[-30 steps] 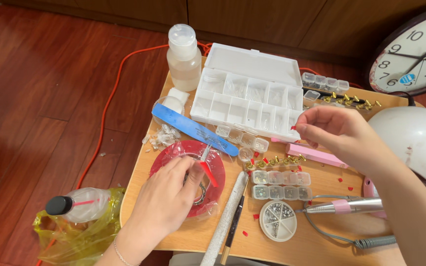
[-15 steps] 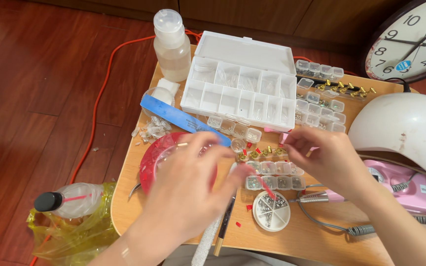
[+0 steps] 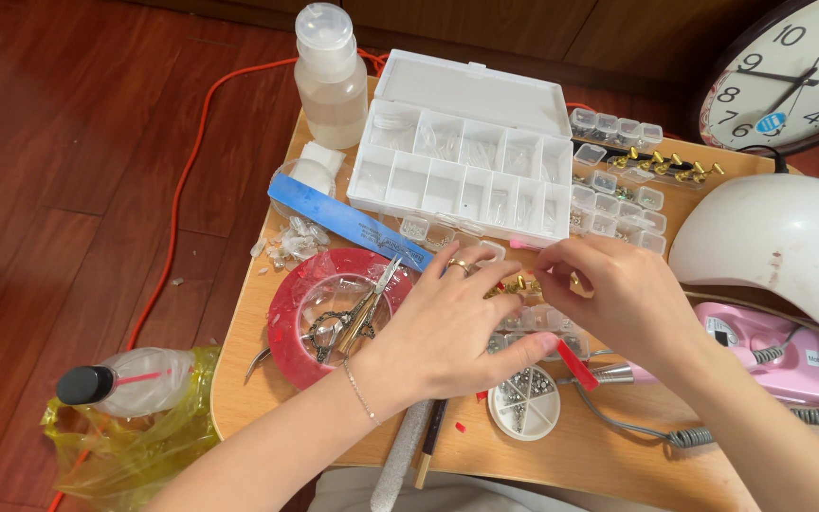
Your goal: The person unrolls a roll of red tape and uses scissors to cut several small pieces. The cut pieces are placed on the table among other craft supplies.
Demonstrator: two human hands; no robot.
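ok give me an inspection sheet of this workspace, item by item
surface: small wooden table, crowded, set on a dark wood floor
job's things: row of small clear pots with gold bits, under both hands; red strip by the left thumb
clutter: white compartment box, blue nail file, red dish holding scissors, round bead wheel, clear bottle, white nail lamp, pink drill unit
grippers: left hand and right hand meet over the pots, fingers curled; what they pinch is hidden
cables: orange cable on floor, grey coiled cord
surroundings: wall clock, bottle in yellow bag
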